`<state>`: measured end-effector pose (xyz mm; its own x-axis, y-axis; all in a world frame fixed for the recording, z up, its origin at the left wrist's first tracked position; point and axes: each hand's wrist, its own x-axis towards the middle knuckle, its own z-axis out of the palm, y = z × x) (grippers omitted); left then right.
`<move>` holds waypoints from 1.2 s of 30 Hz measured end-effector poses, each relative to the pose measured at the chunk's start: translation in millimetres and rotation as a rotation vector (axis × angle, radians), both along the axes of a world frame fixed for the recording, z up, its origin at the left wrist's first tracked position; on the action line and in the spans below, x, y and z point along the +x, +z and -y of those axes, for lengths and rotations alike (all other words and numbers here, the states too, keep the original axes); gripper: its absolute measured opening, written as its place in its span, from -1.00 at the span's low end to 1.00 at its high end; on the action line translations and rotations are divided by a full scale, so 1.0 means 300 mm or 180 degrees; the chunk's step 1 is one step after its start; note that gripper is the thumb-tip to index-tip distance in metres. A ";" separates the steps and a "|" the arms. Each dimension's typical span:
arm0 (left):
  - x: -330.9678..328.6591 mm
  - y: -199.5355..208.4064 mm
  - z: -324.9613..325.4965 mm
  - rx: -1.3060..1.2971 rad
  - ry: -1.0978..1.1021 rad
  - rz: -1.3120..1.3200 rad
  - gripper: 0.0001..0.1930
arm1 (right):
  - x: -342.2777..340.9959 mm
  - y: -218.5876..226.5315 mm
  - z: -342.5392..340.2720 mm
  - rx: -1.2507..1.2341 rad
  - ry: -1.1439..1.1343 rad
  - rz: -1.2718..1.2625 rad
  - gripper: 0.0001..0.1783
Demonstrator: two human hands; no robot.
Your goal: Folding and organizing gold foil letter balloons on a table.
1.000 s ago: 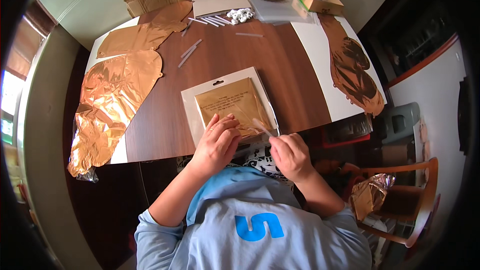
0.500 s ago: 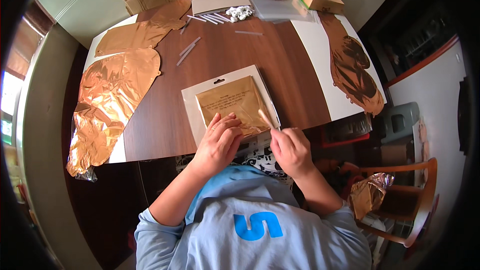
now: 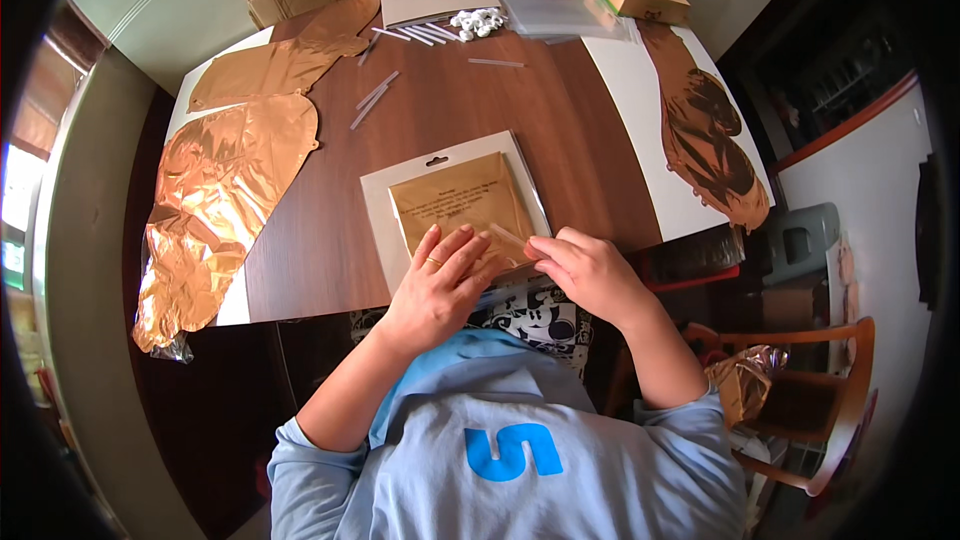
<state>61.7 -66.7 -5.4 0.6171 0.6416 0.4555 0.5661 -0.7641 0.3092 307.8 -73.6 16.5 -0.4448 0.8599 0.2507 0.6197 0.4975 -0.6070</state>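
Straw point(image 3: 508, 234) in right hand point(image 3: 590, 275), angled up-left

Lower edge of the flat white-backed packet holding a folded gold foil sheet point(image 3: 455, 202) hidden beneath the left hand point(image 3: 437, 286); thin clear strip point(image 3: 508, 234) pinched by the right hand point(image 3: 590, 270) too faint to identify.

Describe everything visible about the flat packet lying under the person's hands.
The flat packet is a white card-backed sleeve with clear film over it and a hang hole at its far edge. Inside lies a folded gold foil sheet with small printing too fine to read. It lies flat on the brown wooden table, slightly askew, its near edge at the table's rim. The left hand rests palm down on its near end; the right hand pinches a thin pale straw over its near right corner.
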 end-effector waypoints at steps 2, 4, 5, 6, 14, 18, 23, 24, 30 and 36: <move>-0.001 -0.009 -0.003 0.0110 -0.0100 -0.0209 -0.55 | -0.002 0.006 -0.008 -0.0084 -0.0074 0.0059 -0.61; -0.005 -0.008 0.002 0.0051 -0.0083 -0.0172 -0.55 | -0.012 0.021 -0.009 -0.0172 -0.0103 0.0104 -0.61; -0.007 -0.008 0.004 -0.0004 -0.0081 -0.0124 -0.55 | -0.017 0.037 -0.004 -0.0183 -0.0069 0.0170 -0.60; -0.005 -0.008 0.005 -0.0006 -0.0084 -0.0126 -0.55 | -0.018 0.044 0.002 -0.0192 -0.0050 0.0240 -0.58; -0.004 -0.005 0.005 -0.0149 -0.0071 -0.0092 -0.53 | -0.052 0.026 0.007 0.0716 0.0083 0.0889 -0.50; -0.006 0.003 0.003 -0.0231 -0.0093 -0.0082 -0.55 | -0.090 0.006 0.021 0.0819 -0.0206 0.1408 -0.51; -0.006 -0.013 -0.002 -0.0156 -0.0135 -0.0045 -0.55 | -0.110 0.003 0.040 0.0743 -0.0793 0.1821 -0.52; -0.007 -0.015 -0.002 -0.0154 -0.0126 -0.0042 -0.55 | -0.090 0.004 0.038 0.0723 -0.0711 0.1620 -0.47; -0.010 -0.007 0.003 -0.0197 -0.0130 0.0006 -0.55 | -0.019 0.074 0.006 0.0730 0.0076 0.1349 -0.39; -0.007 -0.003 0.002 -0.0250 -0.0121 -0.0009 -0.55 | -0.034 0.085 -0.060 0.0172 0.0057 0.1507 -0.41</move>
